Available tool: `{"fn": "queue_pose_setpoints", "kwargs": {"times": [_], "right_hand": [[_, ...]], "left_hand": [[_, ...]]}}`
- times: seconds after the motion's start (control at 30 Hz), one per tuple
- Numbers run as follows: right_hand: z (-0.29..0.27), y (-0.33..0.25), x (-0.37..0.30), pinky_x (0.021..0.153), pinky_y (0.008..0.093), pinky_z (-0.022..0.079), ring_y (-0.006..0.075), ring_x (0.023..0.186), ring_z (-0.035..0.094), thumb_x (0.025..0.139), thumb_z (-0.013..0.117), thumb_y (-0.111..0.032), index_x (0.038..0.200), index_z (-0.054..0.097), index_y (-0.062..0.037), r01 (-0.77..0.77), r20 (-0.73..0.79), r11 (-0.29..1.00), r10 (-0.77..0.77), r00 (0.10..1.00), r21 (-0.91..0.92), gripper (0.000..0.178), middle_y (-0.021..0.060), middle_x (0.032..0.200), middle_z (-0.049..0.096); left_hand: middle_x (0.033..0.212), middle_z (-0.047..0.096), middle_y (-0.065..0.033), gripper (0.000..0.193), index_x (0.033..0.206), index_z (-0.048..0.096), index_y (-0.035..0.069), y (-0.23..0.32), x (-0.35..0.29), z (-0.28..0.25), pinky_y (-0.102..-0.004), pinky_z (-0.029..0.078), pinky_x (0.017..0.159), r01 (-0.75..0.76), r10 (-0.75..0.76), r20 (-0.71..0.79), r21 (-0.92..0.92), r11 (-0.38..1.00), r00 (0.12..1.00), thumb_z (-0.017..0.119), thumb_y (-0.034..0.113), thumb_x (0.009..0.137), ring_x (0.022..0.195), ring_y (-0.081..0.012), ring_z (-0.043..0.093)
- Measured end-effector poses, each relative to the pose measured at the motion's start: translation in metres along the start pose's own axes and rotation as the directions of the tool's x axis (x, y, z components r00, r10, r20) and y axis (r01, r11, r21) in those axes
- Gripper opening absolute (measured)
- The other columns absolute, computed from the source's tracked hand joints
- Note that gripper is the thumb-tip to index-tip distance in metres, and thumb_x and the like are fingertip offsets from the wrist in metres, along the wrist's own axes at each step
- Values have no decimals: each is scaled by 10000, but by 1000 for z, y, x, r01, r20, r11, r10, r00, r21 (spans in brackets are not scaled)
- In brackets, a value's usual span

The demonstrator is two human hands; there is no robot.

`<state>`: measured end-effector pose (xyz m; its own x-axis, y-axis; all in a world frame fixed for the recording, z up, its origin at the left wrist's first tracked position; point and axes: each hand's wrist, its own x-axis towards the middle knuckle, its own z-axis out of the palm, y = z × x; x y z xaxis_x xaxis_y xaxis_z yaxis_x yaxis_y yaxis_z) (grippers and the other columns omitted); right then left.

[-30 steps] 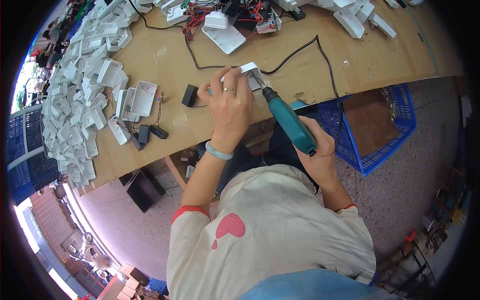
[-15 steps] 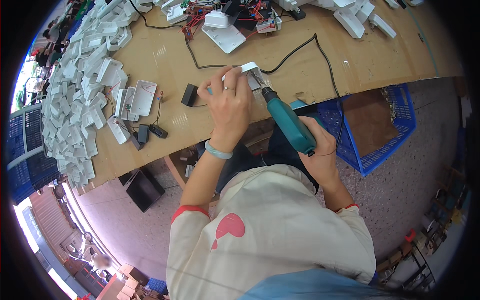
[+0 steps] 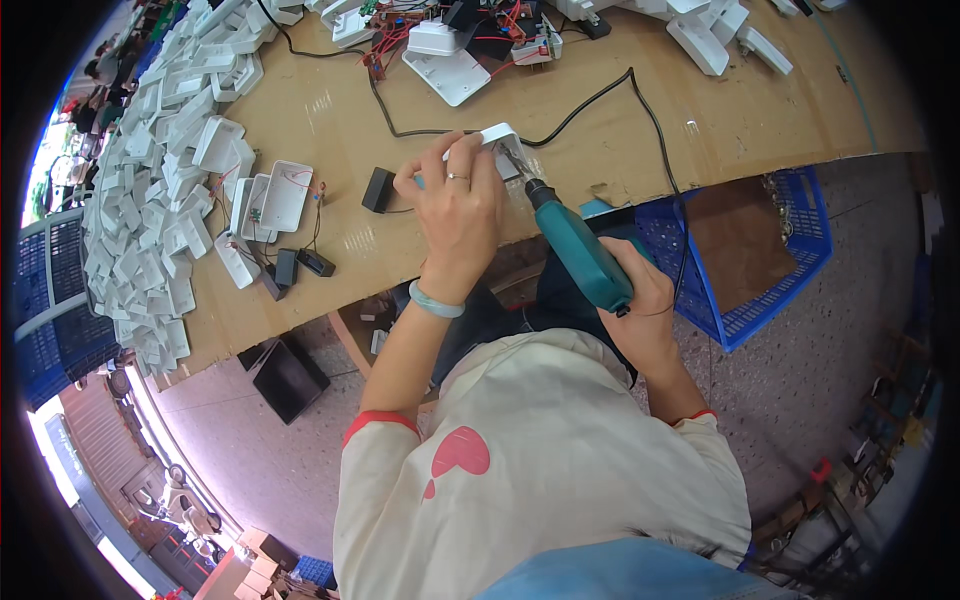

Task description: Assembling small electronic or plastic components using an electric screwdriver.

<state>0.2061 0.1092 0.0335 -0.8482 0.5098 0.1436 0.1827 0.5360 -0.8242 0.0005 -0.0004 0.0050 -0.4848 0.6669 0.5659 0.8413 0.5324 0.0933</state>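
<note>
My right hand [image 3: 640, 281] grips a teal electric screwdriver [image 3: 585, 250] by its rear end. The tool's bit points up and left into a white plastic housing [image 3: 501, 135] on the table. Closed around the left side of that housing is my left hand [image 3: 459, 200], with a ring and a pale bracelet. Its fingers cover much of the part, so the inside shows only partly. A small black block [image 3: 379, 190] with a thin wire lies just left of my left hand.
White plastic shells [image 3: 150, 220] are heaped along the table's left side. Opened housings [image 3: 290, 195] with wired black blocks lie nearer. Circuit boards and red wires [image 3: 515, 30] sit at the back. A black cable [image 3: 640, 90] crosses the cardboard-covered table [image 3: 760, 110]. At right stands a blue basket [image 3: 735, 333].
The screwdriver and both hands keep almost the same place. Only a very slight shift of the tool's tip shows.
</note>
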Motion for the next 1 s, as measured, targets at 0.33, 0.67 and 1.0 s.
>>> {"fn": "queue_pose_setpoints", "kwargs": {"times": [0.33,0.67,1.0], "right_hand": [[-7,-4,-5,777,300,531,224,859,700,818,720,62,1205,648,13,-27,-11,997,28,1000,67,397,139,1004,699],[-13,-7,-19,773,264,522,133,851,673,860,746,74,1152,670,26,-102,-39,977,111,993,186,306,87,979,714],[-22,-6,-24,748,259,527,110,801,661,885,774,24,1124,679,24,-45,-155,988,69,986,150,257,70,911,718]], "left_hand": [[1147,654,-31,122,953,698,40,0,0,3,-492,365,956,-13,13,-43,-12,1000,999,697,64,833,1153,-227,612],[1203,646,-45,180,1027,714,82,0,-5,-3,-467,341,1001,0,-1,29,46,999,1000,757,136,861,1195,-258,585],[1081,648,-119,403,1166,668,14,-16,-67,-69,-328,497,811,438,-489,-30,-400,805,872,867,71,820,970,-237,630]]}}
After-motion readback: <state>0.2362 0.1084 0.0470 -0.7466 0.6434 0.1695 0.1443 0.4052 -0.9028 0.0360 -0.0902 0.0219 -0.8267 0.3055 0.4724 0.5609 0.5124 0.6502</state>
